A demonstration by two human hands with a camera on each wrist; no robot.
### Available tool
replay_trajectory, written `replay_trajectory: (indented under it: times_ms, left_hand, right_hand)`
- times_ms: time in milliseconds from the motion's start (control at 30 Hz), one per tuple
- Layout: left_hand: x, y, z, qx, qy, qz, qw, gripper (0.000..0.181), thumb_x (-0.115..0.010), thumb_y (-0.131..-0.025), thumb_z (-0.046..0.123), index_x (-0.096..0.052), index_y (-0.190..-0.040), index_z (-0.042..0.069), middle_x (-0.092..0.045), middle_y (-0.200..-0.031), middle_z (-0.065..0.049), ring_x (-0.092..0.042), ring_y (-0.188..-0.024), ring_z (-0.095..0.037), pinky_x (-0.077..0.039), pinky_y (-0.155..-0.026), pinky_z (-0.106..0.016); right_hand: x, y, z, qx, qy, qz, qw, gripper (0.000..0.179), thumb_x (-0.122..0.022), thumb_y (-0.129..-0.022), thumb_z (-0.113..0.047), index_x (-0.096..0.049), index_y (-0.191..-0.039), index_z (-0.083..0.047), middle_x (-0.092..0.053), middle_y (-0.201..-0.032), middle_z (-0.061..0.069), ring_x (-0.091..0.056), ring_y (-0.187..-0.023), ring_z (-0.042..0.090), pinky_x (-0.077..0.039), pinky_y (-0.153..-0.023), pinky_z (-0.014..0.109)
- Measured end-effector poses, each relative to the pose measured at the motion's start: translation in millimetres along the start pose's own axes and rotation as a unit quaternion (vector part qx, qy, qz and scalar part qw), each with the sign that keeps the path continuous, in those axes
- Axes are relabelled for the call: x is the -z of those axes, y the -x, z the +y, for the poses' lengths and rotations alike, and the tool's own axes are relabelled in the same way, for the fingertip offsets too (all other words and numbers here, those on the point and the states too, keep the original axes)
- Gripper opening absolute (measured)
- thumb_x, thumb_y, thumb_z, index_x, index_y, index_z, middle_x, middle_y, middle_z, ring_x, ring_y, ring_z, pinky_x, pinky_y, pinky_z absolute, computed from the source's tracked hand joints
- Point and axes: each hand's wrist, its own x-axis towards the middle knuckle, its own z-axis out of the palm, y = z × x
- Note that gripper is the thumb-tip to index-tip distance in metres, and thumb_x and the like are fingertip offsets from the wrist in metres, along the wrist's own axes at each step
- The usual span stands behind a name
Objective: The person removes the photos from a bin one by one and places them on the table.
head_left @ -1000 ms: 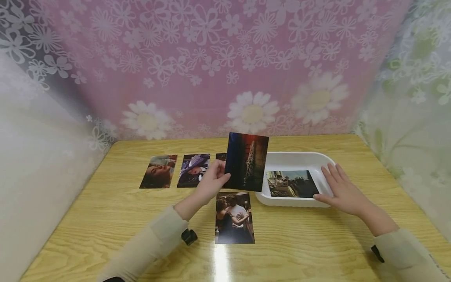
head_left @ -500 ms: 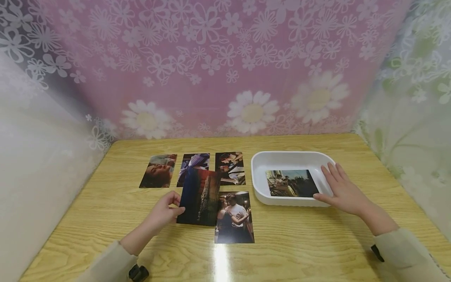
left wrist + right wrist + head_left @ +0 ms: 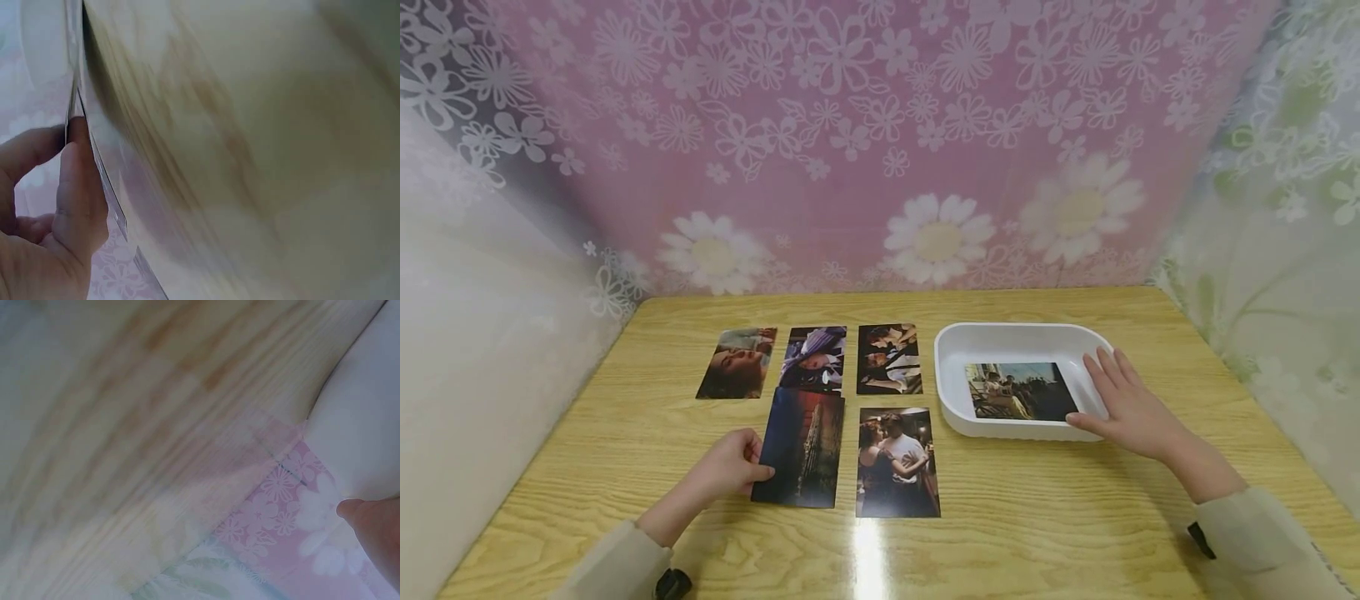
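Observation:
My left hand (image 3: 730, 467) pinches the left edge of a dark blue-and-red photo card (image 3: 802, 450) between thumb and fingers. The card is low over the table, its top edge overlapping the bottom of the card with a purple hat (image 3: 812, 358). In the left wrist view the thumb and fingers (image 3: 78, 194) hold the card, seen edge-on. My right hand (image 3: 1138, 417) lies with extended fingers on the right rim of a white tray (image 3: 951, 400). A landscape-laid photo card (image 3: 1022, 392) rests inside that tray. Only a fingertip (image 3: 353, 509) shows beside the tray in the right wrist view.
A face card (image 3: 737, 364) and a card with several figures (image 3: 889, 360) lie in the back row, either side of the hat card. Nearer the front lies a dancing-couple card (image 3: 897, 462). A pink floral backdrop (image 3: 850, 167) stands behind the wooden table (image 3: 1037, 517).
My left hand has carried the dark card from beside the tray leftward and down towards the table, to the left of the dancing-couple card. The right hand has stayed on the tray rim.

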Motion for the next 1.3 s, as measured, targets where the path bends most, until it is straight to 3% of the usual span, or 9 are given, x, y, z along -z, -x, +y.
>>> replay_trajectory:
  times_ms: [167,333,500,867,1133,1300]
  left_hand:
    - [-0.5,-4.1,-0.9,0.010,-0.058,-0.006,0.9983,0.028,-0.072,-0.070,0.001,-0.044,-0.068,0.003,-0.041,-0.051,-0.003,-0.041,-0.041,-0.012,-0.038,-0.043,-0.026]
    - [-0.3,-5.6,-2.3,0.024,-0.102,-0.026,0.9941,0.029,-0.073,-0.069,0.003,-0.046,-0.078,0.001,-0.048,-0.054,-0.005,-0.046,-0.044,-0.014,-0.039,-0.049,-0.027]
    - [0.7,-6.7,-2.8,0.018,-0.133,-0.036,0.9903,0.030,-0.072,-0.072,0.007,-0.047,-0.086,0.000,-0.050,-0.053,-0.005,-0.048,-0.045,-0.016,-0.042,-0.057,-0.030]
    - [2.5,-6.1,-1.0,0.016,-0.176,-0.033,0.9837,0.030,-0.073,-0.073,0.014,-0.045,-0.080,0.005,-0.049,-0.056,-0.006,-0.049,-0.044,-0.015,-0.037,-0.047,-0.028]
    - [3.1,-6.4,0.7,-0.015,-0.255,-0.027,0.9664,0.031,-0.075,-0.071,0.021,-0.046,-0.069,0.009,-0.046,-0.055,-0.002,-0.043,-0.047,-0.014,-0.032,-0.047,-0.027]
    - [2.6,-7.2,2.7,-0.022,-0.280,-0.025,0.9595,0.033,-0.075,-0.070,0.023,-0.045,-0.068,0.010,-0.044,-0.057,-0.002,-0.040,-0.049,-0.015,-0.029,-0.047,-0.027]
  right_hand:
    - [0.4,0.3,0.4,-0.001,-0.001,-0.001,1.0000,0.092,-0.058,-0.081,-0.045,-0.009,-0.138,0.008,-0.003,-0.139,0.033,0.017,-0.128,0.033,-0.004,-0.100,0.053]
    - [0.4,-0.3,-0.2,0.000,0.000,-0.001,1.0000,0.092,-0.058,-0.081,-0.046,-0.010,-0.138,0.009,-0.003,-0.139,0.033,0.017,-0.128,0.033,-0.003,-0.100,0.053]
    - [0.1,-0.5,0.3,0.004,0.005,0.004,1.0000,0.091,-0.058,-0.081,-0.045,-0.011,-0.137,0.010,-0.004,-0.139,0.033,0.016,-0.128,0.033,-0.002,-0.101,0.051]
    - [-0.2,-0.8,0.7,0.001,0.005,-0.001,1.0000,0.092,-0.058,-0.081,-0.046,-0.011,-0.137,0.010,-0.005,-0.139,0.033,0.016,-0.128,0.033,-0.001,-0.101,0.051]
    - [0.1,-0.7,0.7,0.002,0.003,0.000,1.0000,0.092,-0.058,-0.081,-0.046,-0.011,-0.137,0.010,-0.004,-0.139,0.033,0.017,-0.128,0.033,-0.001,-0.101,0.051]
    - [-1.0,-1.0,1.5,-0.002,0.003,-0.002,1.0000,0.092,-0.058,-0.081,-0.046,-0.011,-0.137,0.010,-0.004,-0.139,0.032,0.017,-0.128,0.033,0.000,-0.101,0.050]
